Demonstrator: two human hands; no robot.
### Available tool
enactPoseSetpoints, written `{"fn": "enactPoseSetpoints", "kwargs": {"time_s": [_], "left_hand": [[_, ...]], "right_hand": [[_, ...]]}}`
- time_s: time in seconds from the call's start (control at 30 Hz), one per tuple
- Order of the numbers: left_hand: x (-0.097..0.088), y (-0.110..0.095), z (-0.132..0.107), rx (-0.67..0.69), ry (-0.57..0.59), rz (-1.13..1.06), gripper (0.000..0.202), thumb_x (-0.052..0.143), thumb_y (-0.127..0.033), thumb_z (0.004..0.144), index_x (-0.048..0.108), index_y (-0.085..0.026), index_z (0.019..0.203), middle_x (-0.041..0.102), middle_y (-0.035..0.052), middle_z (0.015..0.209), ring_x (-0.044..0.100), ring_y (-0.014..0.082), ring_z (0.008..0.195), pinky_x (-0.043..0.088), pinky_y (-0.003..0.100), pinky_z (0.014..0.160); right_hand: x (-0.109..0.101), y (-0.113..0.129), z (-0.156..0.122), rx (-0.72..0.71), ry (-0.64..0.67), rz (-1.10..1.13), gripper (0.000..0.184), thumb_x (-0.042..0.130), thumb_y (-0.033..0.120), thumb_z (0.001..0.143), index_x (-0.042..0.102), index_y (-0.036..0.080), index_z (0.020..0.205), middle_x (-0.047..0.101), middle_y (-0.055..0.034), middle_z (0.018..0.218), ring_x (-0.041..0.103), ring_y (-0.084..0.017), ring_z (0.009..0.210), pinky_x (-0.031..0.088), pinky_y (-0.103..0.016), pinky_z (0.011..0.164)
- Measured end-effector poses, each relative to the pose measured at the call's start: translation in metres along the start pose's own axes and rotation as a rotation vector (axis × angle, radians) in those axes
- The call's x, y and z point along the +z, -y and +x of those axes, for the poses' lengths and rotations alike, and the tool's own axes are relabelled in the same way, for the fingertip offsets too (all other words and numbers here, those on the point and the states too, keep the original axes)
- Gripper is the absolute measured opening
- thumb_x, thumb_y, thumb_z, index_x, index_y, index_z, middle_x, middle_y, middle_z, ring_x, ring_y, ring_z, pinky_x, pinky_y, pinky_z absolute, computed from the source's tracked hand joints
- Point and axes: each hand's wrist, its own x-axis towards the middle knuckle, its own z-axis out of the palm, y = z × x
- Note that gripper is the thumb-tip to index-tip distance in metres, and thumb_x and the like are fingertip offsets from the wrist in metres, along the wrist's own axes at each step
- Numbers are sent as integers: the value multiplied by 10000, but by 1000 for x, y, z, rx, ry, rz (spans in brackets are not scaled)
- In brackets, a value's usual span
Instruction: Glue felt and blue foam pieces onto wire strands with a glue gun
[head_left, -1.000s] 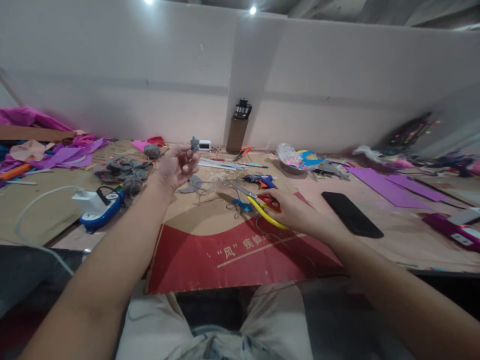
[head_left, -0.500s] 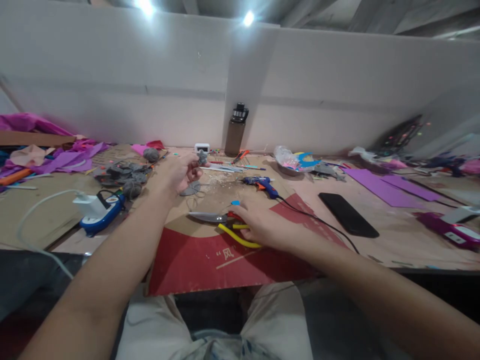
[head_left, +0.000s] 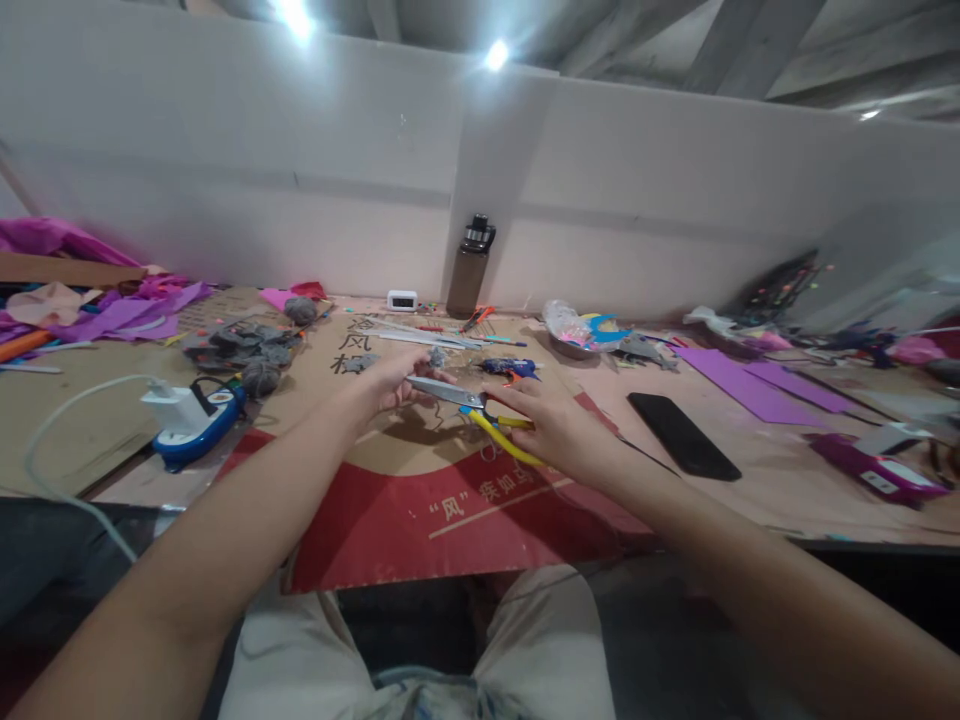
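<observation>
My right hand [head_left: 532, 410] is closed around the scissors [head_left: 450, 393], which have yellow handles and silver blades. The blades point left and reach the fingers of my left hand [head_left: 397, 382]. A small grey fuzzy piece [head_left: 436, 357] is pinched in my left hand, just above the blades; the fingers partly hide it. Just beyond my right hand lies a blue glue gun [head_left: 510, 368]. Below both hands is a cardboard sheet [head_left: 360, 530] with a red printed front.
Grey yarn balls and scraps [head_left: 240, 345] lie to the left, near a blue power strip [head_left: 199, 430] with a white plug. A dark bottle [head_left: 466, 275] stands at the back. To the right are a bowl [head_left: 577, 348], a black phone [head_left: 682, 435] and purple sheets [head_left: 739, 385].
My right hand has lifted the scissors from the cardboard and brought them up to my left hand. My left hand has moved right and nearer with the grey piece.
</observation>
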Motion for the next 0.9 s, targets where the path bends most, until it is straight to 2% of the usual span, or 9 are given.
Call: {"fn": "enactPoseSetpoints", "kwargs": {"time_s": [0.07, 0.2, 0.3, 0.43, 0.53, 0.6, 0.7, 0.77, 0.9], "left_hand": [[-4, 0, 2, -44, -2, -41, 154, 396, -171, 851, 535, -145, 789, 644, 73, 609, 612, 161, 469, 483, 235, 395], [-12, -5, 2, -113, -1, -102, 179, 404, -177, 841, 471, -166, 676, 425, -35, 409, 286, 48, 246, 199, 122, 256], [-12, -7, 2, -117, 60, -80, 225, 387, -186, 839, 485, -150, 639, 448, -14, 430, 194, 19, 251, 115, 114, 256], [-4, -5, 0, -6, -20, -72, 202, 392, -143, 819, 535, -131, 677, 595, 51, 552, 386, 43, 318, 275, 127, 292], [7, -2, -1, 69, -57, -153, 184, 404, -126, 821, 575, -121, 752, 659, 90, 642, 626, 123, 555, 502, 197, 503], [14, 0, -3, 94, -13, -223, 206, 382, -126, 839, 582, -119, 789, 670, 95, 669, 662, 151, 638, 538, 245, 600], [24, 0, -9, 128, 44, -268, 255, 325, -138, 876, 569, -122, 804, 650, 86, 662, 643, 153, 586, 530, 270, 574], [27, -2, -13, 122, 66, -247, 235, 339, -157, 876, 529, -136, 740, 609, 62, 624, 547, 108, 445, 460, 222, 447], [25, -9, -18, 78, 86, -209, 240, 403, -157, 818, 350, -184, 585, 329, -59, 464, 197, 24, 292, 116, 134, 294]], "right_hand": [[-1, -1, -1, 1, -13, 18, 598, 529, 88, 761, 504, 235, 1341, 577, -98, 1142, 573, -214, 1021, 472, -357, 900], [-1, 2, -5, 23, -65, 49, 610, 542, 86, 750, 503, 220, 1345, 594, -92, 1065, 582, -201, 954, 494, -328, 822], [0, 5, -7, 66, -141, 46, 599, 571, 98, 737, 527, 225, 1321, 591, -78, 989, 576, -196, 907, 495, -324, 797], [2, 6, -6, 102, -265, 44, 560, 595, 127, 742, 546, 223, 1292, 582, -77, 999, 569, -196, 909, 488, -337, 815], [4, 4, -2, 126, -347, 42, 517, 597, 143, 752, 562, 213, 1263, 585, -69, 969, 572, -188, 868, 488, -332, 798], [6, 4, 1, 142, -389, 39, 487, 606, 155, 749, 584, 204, 1233, 586, -69, 952, 574, -186, 845, 488, -334, 790], [9, 5, 7, 167, -408, 90, 460, 602, 171, 758, 593, 211, 1216, 597, -81, 1002, 581, -200, 907, 481, -352, 831], [10, 6, 10, 180, -404, 139, 460, 593, 182, 768, 581, 218, 1227, 603, -87, 1050, 577, -210, 964, 468, -367, 869], [11, 6, 14, 242, -413, 221, 453, 629, 286, 786, 580, 240, 1234, 629, -69, 986, 577, -208, 890, 470, -378, 827]]}}
